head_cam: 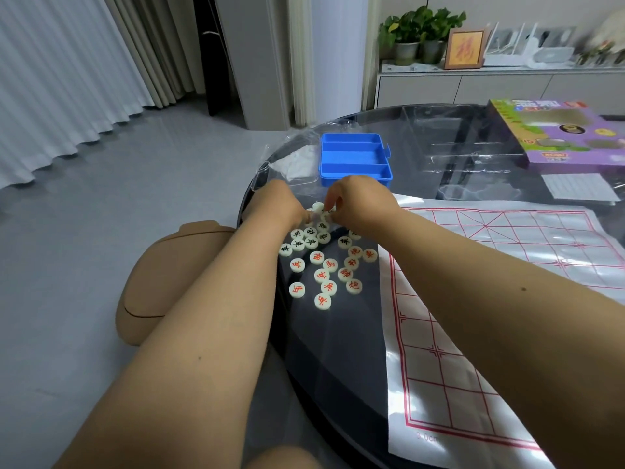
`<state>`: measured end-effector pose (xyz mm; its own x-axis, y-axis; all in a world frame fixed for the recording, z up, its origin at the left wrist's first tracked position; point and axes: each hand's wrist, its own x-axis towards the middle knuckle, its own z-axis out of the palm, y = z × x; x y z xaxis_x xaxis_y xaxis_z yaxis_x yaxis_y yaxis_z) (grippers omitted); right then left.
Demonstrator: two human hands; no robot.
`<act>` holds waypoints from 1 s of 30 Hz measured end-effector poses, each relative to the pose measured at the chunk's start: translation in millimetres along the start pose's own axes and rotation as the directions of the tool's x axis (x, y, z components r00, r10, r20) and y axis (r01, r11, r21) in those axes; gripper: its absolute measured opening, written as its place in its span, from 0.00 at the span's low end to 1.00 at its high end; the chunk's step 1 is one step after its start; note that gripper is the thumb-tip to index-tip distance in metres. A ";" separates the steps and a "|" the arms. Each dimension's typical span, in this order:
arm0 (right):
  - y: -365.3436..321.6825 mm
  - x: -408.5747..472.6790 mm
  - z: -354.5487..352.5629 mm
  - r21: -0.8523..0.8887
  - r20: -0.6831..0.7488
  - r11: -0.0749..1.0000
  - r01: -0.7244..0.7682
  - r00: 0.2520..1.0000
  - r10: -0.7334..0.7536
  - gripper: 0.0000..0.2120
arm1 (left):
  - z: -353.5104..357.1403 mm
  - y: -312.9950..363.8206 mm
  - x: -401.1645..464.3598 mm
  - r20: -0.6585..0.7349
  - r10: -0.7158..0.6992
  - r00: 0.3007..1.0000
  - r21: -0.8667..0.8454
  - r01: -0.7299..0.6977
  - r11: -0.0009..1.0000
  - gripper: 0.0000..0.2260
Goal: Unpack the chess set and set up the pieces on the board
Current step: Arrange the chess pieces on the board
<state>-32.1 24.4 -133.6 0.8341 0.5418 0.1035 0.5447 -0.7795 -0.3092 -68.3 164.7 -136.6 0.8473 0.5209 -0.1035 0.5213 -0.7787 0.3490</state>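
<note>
Reaching forward, both hands | left hand [280, 206] curled, grip unclear | right hand [355, 201] pinching pieces [319, 208]

A grey tiled floor [142, 204] spreads out to the left, meeting long pale pleated curtains [61, 79] that hang down to it, with a dark upright panel [211, 55] and a white wall corner [260, 59] beside them. At the far right a low grey sideboard [473, 88] carries two potted green plants [419, 32], a framed picture with a red character [465, 49] and white devices with upright antennas [527, 45]. A tan rounded stool [162, 286] stands just beside the round dark glass table [338, 350], and the light is soft and even
</note>
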 end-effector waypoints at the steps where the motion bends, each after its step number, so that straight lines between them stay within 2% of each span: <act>1: 0.3 0.2 0.7 0.005 -0.004 1.000 0.003 1.000 -0.003 0.11 | -3.5 -1.3 2.0 0.016 -0.018 1.000 0.019 0.018 1.000 0.26; 3: 2.5 1.0 1.0 0.027 -0.013 1.000 -0.004 1.000 0.004 0.11 | -10.3 -5.9 5.4 0.023 -0.049 0.999 0.037 0.048 0.998 0.28; 7: 6.0 3.3 -0.8 0.073 -0.027 0.997 -0.011 1.000 0.013 0.12 | -14.0 -15.8 10.2 0.028 -0.018 0.999 0.000 0.019 1.000 0.23; 12: 1.4 2.9 -0.4 0.049 0.027 0.999 0.000 1.000 -0.002 0.14 | -14.3 -15.8 7.2 0.042 0.016 0.999 0.032 -0.017 0.999 0.26; 21: 10.7 -7.4 -9.3 0.020 0.082 0.999 -0.027 0.996 0.025 0.08 | -39.8 -36.9 -38.0 0.013 0.153 0.988 -0.144 -0.149 0.978 0.07; 25: 11.6 -6.7 -5.4 0.013 0.027 1.000 0.024 0.999 -0.025 0.15 | -43.5 -51.1 -71.4 0.058 0.153 0.987 -0.139 -0.144 0.980 0.07; 30: 10.7 -6.0 3.2 -0.044 0.091 0.994 0.102 0.991 -0.097 0.20 | -30.4 -53.4 -91.0 0.130 0.162 0.978 -0.116 -0.147 0.982 0.08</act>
<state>-31.5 13.8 -140.5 0.7657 0.6414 0.0472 0.6301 -0.7335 -0.2549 -176.4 169.5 -117.5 0.9264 0.3382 -0.1658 0.3758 -0.8009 0.4663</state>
